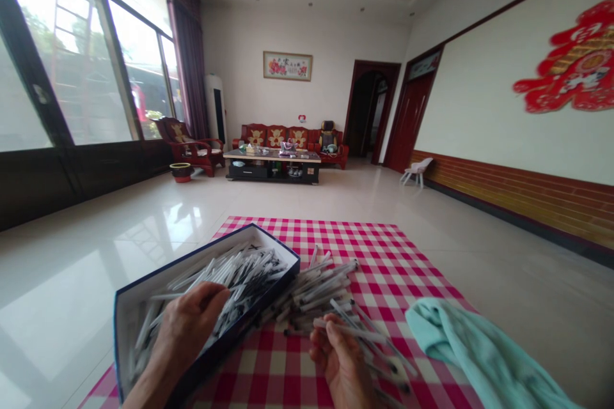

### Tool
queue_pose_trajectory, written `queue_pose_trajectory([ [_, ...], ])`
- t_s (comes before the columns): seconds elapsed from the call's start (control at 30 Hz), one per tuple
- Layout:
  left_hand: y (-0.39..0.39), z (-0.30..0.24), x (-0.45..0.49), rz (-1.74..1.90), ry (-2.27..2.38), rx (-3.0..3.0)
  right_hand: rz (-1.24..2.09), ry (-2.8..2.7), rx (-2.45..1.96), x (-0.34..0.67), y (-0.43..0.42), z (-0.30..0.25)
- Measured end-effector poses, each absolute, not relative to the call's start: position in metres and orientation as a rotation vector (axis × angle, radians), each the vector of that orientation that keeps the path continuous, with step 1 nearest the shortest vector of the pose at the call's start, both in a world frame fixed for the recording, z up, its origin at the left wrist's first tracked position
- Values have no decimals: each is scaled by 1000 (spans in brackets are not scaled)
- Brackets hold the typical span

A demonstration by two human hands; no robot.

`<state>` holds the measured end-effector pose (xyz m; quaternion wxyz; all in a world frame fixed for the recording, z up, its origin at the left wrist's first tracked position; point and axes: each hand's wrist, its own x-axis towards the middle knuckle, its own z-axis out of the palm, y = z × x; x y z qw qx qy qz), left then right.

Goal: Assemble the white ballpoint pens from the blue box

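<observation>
A shallow box with a dark blue outside and white inside (192,255) stands tilted across the left of the table, filled with loose pens (240,275) that have clear barrels and dark parts. My left hand (189,319) is over the box, just above the pens, its fingers curled inward; what they hold, if anything, is hidden. Between the thumb and fingers of my right hand (340,358) is a whitish, see-through pen (357,331). Around and beyond that hand, a heap of similar pens (321,287) lies beside the box.
Under everything is a pink and white checked tablecloth (374,249). A mint green cloth (470,345) lies at the right edge. Farther off, on the tiled floor, are a low coffee table (273,154), a red wooden sofa (273,134) and a small chair (416,169).
</observation>
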<state>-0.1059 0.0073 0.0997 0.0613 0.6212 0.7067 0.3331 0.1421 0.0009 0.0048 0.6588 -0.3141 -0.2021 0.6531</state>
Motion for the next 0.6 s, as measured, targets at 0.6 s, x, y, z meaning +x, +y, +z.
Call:
queue_pose_trajectory([
  [0.6,-3,88,-43,959,1779,2125,1446,-781,-774,135,-2,-5],
])
